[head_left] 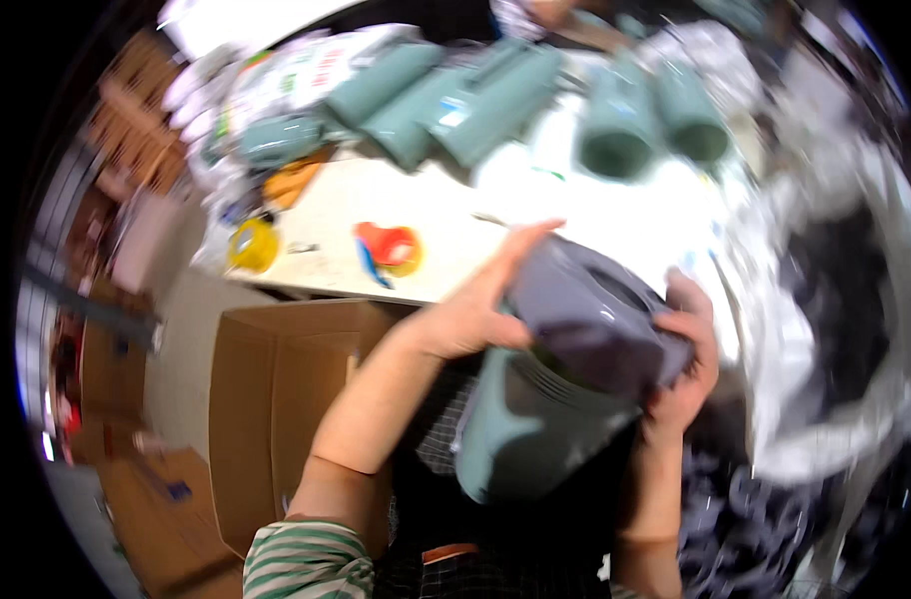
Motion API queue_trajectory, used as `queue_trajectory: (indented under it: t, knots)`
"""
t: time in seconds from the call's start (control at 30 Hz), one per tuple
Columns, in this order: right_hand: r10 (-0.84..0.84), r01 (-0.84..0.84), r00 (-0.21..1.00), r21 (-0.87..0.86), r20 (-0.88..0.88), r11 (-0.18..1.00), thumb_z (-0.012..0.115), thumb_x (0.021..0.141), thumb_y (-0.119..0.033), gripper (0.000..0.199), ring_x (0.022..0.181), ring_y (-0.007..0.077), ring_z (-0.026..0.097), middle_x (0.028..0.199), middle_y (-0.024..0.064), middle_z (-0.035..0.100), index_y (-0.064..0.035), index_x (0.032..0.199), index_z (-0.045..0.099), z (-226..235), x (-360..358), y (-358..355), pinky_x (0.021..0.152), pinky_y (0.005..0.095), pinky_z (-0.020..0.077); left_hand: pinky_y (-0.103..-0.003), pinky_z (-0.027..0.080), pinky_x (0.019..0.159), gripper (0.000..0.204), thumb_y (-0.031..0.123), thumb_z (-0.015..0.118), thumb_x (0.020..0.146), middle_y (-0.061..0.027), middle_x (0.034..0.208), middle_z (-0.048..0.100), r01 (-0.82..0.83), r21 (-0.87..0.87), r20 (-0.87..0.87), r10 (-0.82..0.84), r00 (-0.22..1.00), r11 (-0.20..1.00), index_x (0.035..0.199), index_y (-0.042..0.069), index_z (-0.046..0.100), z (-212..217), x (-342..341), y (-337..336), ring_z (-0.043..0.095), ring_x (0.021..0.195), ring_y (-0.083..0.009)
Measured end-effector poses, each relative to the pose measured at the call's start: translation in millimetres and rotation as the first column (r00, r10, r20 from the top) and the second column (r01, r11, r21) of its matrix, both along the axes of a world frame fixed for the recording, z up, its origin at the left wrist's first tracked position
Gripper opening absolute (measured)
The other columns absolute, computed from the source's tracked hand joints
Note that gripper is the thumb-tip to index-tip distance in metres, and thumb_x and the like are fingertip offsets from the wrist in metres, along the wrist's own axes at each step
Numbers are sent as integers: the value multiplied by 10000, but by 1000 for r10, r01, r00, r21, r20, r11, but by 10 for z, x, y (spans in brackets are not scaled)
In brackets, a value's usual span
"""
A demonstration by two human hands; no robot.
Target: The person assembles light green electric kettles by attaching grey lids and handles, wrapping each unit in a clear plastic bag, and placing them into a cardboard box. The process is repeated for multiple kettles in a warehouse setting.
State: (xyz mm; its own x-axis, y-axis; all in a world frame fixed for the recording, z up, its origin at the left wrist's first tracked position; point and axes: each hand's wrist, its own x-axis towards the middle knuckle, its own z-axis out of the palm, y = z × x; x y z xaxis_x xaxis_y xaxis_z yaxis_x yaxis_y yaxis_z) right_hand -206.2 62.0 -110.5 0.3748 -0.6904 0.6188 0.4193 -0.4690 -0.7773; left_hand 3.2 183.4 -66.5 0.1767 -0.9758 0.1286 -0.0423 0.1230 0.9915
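Observation:
A dark grey plastic lid [587,314] with an opening in its top sits tilted over the mouth of a grey-green jug body [535,424], which leans close against my lap. My left hand [483,307] grips the lid's left side, thumb toward the front and fingers along its far edge. On the lid's other side, my right hand [689,349] has its fingers wrapped round the edge. Threads show at the near side of the jug's mouth; whether the lid is seated on them cannot be told.
Several grey-green jug bodies [500,100] lie across the table [321,265]. Nearer are an orange tape roll [408,252] and a yellow tape roll [253,246]. A cardboard box [246,419] stands open at left. At right, a white sack [780,419] holds dark parts.

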Motion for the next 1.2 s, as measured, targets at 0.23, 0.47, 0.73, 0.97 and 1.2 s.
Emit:
queue_trajectory:
  t: [0.23,0.47,0.73,0.97,1.2]
  knots:
    - [162,-311,941,575,297,757,707,807,-610,982,1362,349,445,1467,217,436,-27,1506,341,-72,85,676,1132,490,383,-380,337,1114,1028,511,859,725,-117,1289,481,-73,-95,-203,53,978,993,1455,101,262,-258,-277,266,456,1256,-238]
    - [-124,90,988,-307,-93,947,623,827,-747,966,1326,343,467,1420,184,465,3,1406,433,60,171,578,1181,503,302,-450,355,1074,942,537,874,605,-200,1221,435,-172,-513,406,414,815,841,1271,41,429,-82,-157,545,433,1217,-373]
    - [-112,47,963,-254,-244,966,800,803,-507,830,1289,289,454,1300,130,495,4,1363,463,-192,120,415,1198,481,242,-443,409,938,716,368,858,613,-183,1084,413,-167,-522,547,478,687,837,1093,2,473,-78,-120,428,451,1044,-374]
    - [-91,33,916,-151,-391,988,787,836,-336,679,1236,275,458,1283,135,498,14,1336,490,-85,378,601,1113,424,303,-452,451,834,410,326,705,878,-171,1045,451,-562,-265,516,608,603,783,971,1,474,-265,-289,178,507,996,-369]
    - [-155,115,892,-119,-425,986,793,790,-195,521,1100,245,523,1153,104,565,-5,1219,564,-351,315,301,1040,378,390,-446,458,792,279,256,629,938,-178,910,523,-565,-255,444,614,653,785,819,24,531,-802,-263,-340,543,901,-365]
